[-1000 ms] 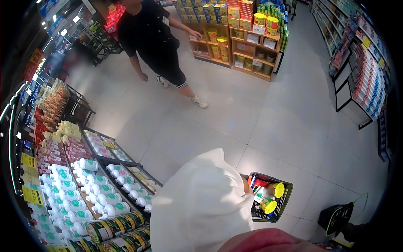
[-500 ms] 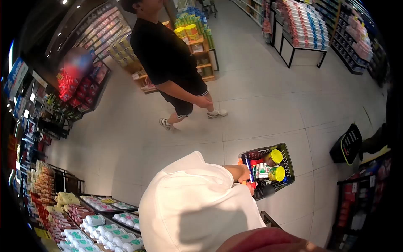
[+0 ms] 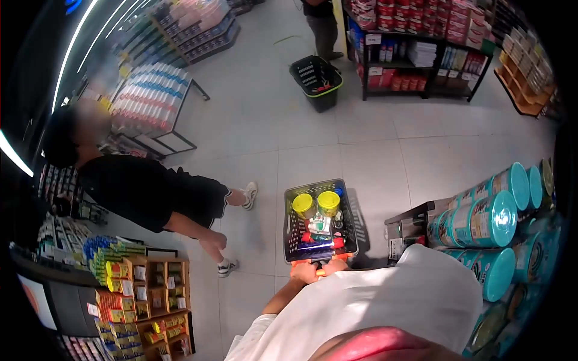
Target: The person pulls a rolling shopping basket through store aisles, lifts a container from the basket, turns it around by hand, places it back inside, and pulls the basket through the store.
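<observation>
Both my hands are at the orange handle of a dark shopping basket (image 3: 291, 225) in front of my body. My left hand (image 3: 304, 273) is closed round the handle's left part, and my right hand (image 3: 334, 266) is closed on it just beside, partly covered by my white sleeve. Inside the basket, two yellow-lidded tubs (image 3: 329, 203) stand at the far end. Nearer to my hands is a white and green pack (image 3: 320, 225). A blue tube-like item with red ends (image 3: 321, 244) lies across the near end, next to the handle.
A person in black (image 3: 129, 186) walks on the left. Another dark basket (image 3: 316, 84) stands ahead, near a second person's legs (image 3: 325, 33). Stacked teal tubs (image 3: 475, 222) are close on the right. A wooden shelf (image 3: 158, 289) stands at lower left, black shelving (image 3: 394, 78) at upper right.
My view has turned to the right. The basket now sits straight ahead of me, and both hands show on its handle. The person in black now appears farther left.
</observation>
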`<move>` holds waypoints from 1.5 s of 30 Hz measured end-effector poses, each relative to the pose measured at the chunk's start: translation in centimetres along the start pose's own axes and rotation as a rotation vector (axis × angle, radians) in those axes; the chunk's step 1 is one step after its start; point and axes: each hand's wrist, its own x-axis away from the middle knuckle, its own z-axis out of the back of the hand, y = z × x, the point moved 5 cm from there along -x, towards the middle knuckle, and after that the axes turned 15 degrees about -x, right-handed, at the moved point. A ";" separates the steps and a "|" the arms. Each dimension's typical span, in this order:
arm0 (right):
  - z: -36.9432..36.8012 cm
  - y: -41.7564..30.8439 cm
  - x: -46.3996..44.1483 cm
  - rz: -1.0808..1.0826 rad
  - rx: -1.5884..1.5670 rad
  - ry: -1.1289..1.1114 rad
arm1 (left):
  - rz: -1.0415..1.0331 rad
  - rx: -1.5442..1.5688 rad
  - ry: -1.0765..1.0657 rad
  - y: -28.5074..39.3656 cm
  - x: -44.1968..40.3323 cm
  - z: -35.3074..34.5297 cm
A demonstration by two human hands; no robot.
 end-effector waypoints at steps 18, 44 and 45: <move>6.9 -8.6 -8.6 -0.366 -0.079 0.248 | -0.359 -0.148 0.017 -11.7 -3.6 11.7; 16.7 -4.1 -17.3 -0.412 -0.239 0.709 | -0.736 -0.411 -0.148 -15.6 -19.5 21.7; 17.1 -3.7 -17.8 -0.351 -0.260 0.767 | -0.738 -0.423 -0.183 -15.3 -20.0 22.8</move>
